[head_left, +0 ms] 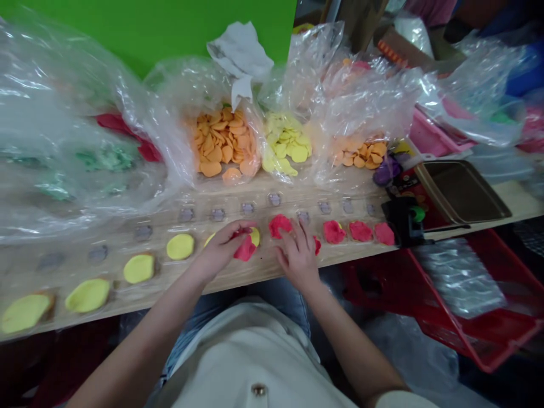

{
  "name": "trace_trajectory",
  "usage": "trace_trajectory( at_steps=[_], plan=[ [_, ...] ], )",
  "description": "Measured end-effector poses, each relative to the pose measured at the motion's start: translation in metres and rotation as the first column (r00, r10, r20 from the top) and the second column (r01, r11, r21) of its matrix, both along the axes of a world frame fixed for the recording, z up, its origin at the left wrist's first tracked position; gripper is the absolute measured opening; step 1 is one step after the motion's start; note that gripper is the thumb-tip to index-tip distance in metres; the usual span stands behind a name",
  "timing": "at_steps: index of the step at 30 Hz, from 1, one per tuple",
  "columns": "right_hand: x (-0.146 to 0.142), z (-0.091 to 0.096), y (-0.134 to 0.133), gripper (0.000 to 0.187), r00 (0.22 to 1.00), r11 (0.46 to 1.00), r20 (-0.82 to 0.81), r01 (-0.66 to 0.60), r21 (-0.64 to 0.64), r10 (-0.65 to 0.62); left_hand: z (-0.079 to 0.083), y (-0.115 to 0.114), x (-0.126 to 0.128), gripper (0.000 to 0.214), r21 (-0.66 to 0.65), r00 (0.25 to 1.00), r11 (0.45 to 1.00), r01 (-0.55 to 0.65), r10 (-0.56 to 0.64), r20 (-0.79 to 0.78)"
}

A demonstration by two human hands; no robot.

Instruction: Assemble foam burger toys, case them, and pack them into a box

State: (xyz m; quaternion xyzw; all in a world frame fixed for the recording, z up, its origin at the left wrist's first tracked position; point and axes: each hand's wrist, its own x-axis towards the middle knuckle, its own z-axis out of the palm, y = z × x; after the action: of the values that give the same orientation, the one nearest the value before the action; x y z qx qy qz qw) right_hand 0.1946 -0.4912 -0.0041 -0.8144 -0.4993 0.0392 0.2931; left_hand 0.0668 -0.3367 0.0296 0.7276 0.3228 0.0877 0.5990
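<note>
The left hand (221, 249) pinches a thin, floppy red petal (245, 250) and lays it on a round yellow petal (255, 235) on the wooden board (263, 271). I think it needs lining up, then a soft press. The right hand (297, 255) lies flat and loose beside it, holding nothing. Behind them, a crinkly clear bag (178, 130) holds orange petals (223, 147).

Person wears a cream-white top (250, 351) w/ one small round metal btn (258, 389) at centre front. Blue denim jeans (276, 294) below. Short sleeve edge (397, 400) shows on R arm, same cream fabric. Forearms, L hand (221, 247) & R hand (298, 256) bare.
</note>
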Motion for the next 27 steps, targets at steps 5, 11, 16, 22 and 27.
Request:
trace_trajectory(
  at_steps=[5,11,16,22,27],
  plan=[
    [-0.019,0.003,0.016,0.036,0.685,0.991,-0.728,0.086,0.101,0.015,0.004,-0.004,-0.011,0.041,-0.185,0.983,0.973,0.138,-0.111,0.149],
    [-0.021,-0.015,0.045,0.031,0.839,0.990,-0.541,0.119,0.073,-0.061,-0.026,0.012,-0.013,0.044,0.134,0.999,0.991,0.028,-0.024,-0.027],
    [-0.025,-0.019,0.055,0.029,0.997,0.994,-0.075,-0.037,-0.107,0.029,-0.031,0.019,-0.019,0.036,0.335,0.994,0.942,-0.009,0.046,-0.103],
    [-0.030,-0.017,0.053,0.031,0.980,0.987,0.186,-0.043,-0.152,0.072,-0.014,0.002,-0.040,0.034,0.731,0.964,0.630,0.262,-0.130,-0.233],
    [-0.032,-0.013,0.034,0.037,0.957,0.984,0.284,-0.011,-0.175,0.061,-0.025,-0.011,-0.048,0.048,0.790,0.889,0.411,0.455,-0.154,-0.432]
  ],
)
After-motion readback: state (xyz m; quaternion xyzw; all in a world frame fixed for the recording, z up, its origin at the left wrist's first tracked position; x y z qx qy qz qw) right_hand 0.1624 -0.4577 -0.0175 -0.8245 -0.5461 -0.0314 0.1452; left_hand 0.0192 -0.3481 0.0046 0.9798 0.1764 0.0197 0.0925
